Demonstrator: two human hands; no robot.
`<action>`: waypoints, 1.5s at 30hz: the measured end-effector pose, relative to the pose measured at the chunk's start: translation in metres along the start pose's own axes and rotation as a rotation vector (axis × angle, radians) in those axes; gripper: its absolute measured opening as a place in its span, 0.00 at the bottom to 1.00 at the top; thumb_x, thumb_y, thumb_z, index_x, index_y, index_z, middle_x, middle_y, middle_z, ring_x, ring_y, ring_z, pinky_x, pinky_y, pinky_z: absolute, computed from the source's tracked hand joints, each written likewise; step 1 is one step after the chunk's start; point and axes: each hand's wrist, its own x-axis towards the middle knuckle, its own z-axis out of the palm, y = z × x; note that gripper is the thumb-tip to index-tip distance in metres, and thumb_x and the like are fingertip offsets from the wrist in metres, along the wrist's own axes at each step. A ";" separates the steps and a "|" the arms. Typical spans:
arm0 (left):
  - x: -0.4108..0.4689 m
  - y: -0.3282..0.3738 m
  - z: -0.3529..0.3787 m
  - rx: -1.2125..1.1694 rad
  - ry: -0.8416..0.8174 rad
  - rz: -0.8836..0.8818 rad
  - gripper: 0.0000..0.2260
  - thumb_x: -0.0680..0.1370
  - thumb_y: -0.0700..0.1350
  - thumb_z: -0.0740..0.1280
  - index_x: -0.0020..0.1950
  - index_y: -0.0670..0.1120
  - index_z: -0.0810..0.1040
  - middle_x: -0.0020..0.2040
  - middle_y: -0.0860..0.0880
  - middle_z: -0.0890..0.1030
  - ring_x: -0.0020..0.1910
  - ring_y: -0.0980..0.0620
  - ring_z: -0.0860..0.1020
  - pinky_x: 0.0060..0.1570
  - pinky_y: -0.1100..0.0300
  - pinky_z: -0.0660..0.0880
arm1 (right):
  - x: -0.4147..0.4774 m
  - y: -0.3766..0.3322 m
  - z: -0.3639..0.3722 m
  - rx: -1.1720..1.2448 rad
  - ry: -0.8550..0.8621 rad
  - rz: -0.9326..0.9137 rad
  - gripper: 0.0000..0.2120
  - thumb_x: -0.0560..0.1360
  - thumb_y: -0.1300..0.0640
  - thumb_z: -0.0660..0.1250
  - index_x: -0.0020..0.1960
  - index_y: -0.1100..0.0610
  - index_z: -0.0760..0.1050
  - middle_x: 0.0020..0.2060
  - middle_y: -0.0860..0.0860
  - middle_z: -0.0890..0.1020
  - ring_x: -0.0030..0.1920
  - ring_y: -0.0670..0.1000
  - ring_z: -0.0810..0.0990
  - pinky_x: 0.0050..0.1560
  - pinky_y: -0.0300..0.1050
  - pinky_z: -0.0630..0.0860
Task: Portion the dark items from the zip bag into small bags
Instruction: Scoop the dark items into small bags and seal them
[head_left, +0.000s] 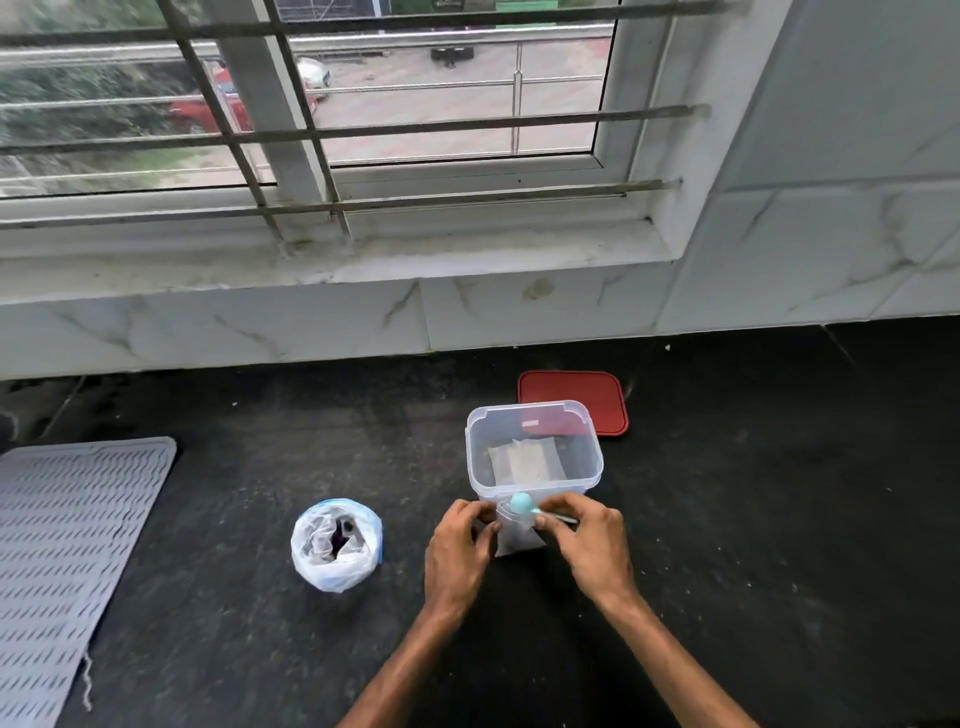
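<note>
A small clear bag stands upright on the dark counter, just in front of a clear plastic tub. My left hand pinches the bag's left edge. My right hand grips the bag's right edge and also holds a teal spoon, whose bowl sits over the bag's mouth. Flat pale small bags lie inside the tub. To the left stands an open white zip bag with dark items showing inside.
A red lid lies flat behind the tub. A grey ribbed mat covers the counter's left side. A white marble wall and a barred window rise behind the counter.
</note>
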 end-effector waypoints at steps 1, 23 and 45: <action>0.000 0.002 -0.001 -0.008 0.000 0.003 0.10 0.75 0.42 0.72 0.55 0.52 0.82 0.47 0.60 0.79 0.44 0.63 0.78 0.44 0.62 0.79 | 0.000 -0.001 -0.002 0.063 -0.003 0.024 0.07 0.69 0.58 0.78 0.45 0.50 0.84 0.39 0.39 0.85 0.42 0.35 0.82 0.45 0.35 0.80; -0.017 0.087 0.057 0.192 -0.148 0.533 0.14 0.78 0.42 0.68 0.62 0.52 0.76 0.58 0.56 0.76 0.54 0.59 0.77 0.50 0.64 0.78 | 0.033 0.144 -0.071 -0.029 0.379 0.303 0.06 0.69 0.58 0.76 0.44 0.49 0.84 0.43 0.45 0.84 0.47 0.50 0.80 0.45 0.42 0.74; -0.019 -0.004 0.021 -0.132 -0.162 -0.195 0.19 0.68 0.47 0.75 0.56 0.60 0.78 0.50 0.61 0.85 0.51 0.60 0.83 0.55 0.49 0.79 | 0.034 0.049 0.002 -0.193 -0.237 -0.273 0.09 0.72 0.48 0.72 0.50 0.51 0.82 0.46 0.46 0.82 0.48 0.46 0.80 0.50 0.42 0.77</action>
